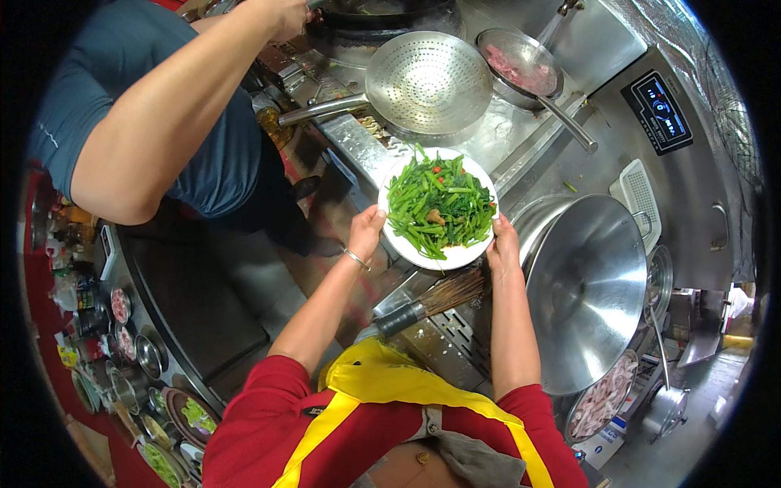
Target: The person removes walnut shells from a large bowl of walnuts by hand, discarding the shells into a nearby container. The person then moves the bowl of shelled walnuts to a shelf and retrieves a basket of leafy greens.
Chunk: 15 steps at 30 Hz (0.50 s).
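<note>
Both my hands hold a round white plate (399, 243) in front of me by its opposite edges. My left hand (367, 233) grips the left rim, a metal bangle on its wrist. My right hand (504, 244) grips the right rim. Heaped on the plate are cooked leafy greens with cut stems (445, 201) and a few red pepper pieces. Beyond the plate lies a large perforated metal strainer (429, 82), its handle pointing left. Just below the plate, a bamboo wok brush (433, 303) rests by a slotted grate (460, 335).
A co-worker (177, 122) stands at the left, an arm reaching towards a dark wok (381, 15). A mesh strainer with raw meat (518, 64) sits at the back. A large metal lid (586, 293) and a dish of sliced raw meat (603, 399) are at my right.
</note>
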Each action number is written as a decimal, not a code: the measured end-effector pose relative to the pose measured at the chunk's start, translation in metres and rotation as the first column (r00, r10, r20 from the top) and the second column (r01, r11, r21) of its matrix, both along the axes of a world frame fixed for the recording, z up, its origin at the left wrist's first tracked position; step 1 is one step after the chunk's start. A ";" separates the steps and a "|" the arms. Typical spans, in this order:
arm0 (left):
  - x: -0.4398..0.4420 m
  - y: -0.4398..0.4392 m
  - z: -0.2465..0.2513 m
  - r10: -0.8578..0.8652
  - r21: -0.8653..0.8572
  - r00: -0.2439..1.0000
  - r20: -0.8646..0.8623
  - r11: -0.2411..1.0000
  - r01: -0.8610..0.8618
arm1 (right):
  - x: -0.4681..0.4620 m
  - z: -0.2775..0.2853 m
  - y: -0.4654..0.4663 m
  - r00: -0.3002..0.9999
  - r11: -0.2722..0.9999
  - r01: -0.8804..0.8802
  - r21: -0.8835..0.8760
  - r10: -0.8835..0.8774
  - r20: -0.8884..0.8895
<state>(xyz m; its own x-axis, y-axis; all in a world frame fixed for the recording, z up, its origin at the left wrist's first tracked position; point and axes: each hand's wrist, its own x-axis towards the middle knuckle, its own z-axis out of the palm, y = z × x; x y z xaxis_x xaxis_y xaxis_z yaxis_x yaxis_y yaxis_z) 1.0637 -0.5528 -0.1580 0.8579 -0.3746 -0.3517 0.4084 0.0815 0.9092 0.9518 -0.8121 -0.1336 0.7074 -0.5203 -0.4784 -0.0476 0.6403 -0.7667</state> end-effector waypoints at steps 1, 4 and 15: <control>-0.003 0.005 0.017 -0.011 0.013 1.000 -0.017 1.000 0.011 | -0.002 0.012 0.005 0.999 0.999 -0.029 0.015 0.028 0.045; -0.024 0.020 0.056 0.067 -0.056 0.994 0.086 0.997 -0.062 | -0.017 0.048 0.022 1.000 1.000 0.002 0.023 -0.003 0.029; -0.132 0.053 0.205 -0.129 -0.130 0.982 0.138 0.981 0.147 | -0.167 0.175 0.077 0.956 0.985 0.172 0.013 -0.171 0.237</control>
<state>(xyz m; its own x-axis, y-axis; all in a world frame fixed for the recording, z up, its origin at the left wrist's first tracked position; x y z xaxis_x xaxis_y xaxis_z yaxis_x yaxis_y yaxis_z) 0.9322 -0.4999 0.0469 0.8290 -0.5302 -0.1780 0.3049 0.1617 0.9386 0.7846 -0.7356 0.0411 0.6996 -0.6467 -0.3038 0.2456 0.6169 -0.7477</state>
